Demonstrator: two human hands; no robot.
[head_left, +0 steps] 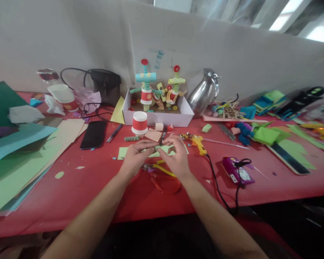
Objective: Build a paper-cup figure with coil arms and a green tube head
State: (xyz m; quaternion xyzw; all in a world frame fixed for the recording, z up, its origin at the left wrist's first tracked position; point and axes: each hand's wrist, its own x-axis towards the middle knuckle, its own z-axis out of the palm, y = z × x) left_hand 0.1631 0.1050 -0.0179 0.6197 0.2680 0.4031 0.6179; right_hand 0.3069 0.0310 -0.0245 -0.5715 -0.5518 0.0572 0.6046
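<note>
My left hand (136,155) and my right hand (177,157) meet over a pale green paper strip (122,153) lying on the table. Fingers and thumbs of both are pinched close together at the strip's middle. What sits between the fingertips is too small to make out. Just below the hands lie pliers with yellow handles (166,169) and a tool with red loop handles (167,186). Beyond my left hand are an upturned red and white paper cup (139,123) and a green paper spring (131,139). A yellow glue gun (199,144) rests right of my right hand.
Paper-cup figures (146,95) stand in a white box (158,118) at the back, beside a metal jug (203,91). At left are a phone (93,134), a pen (114,133) and paper sheets (24,158). A purple power socket (236,171) with a cord sits right.
</note>
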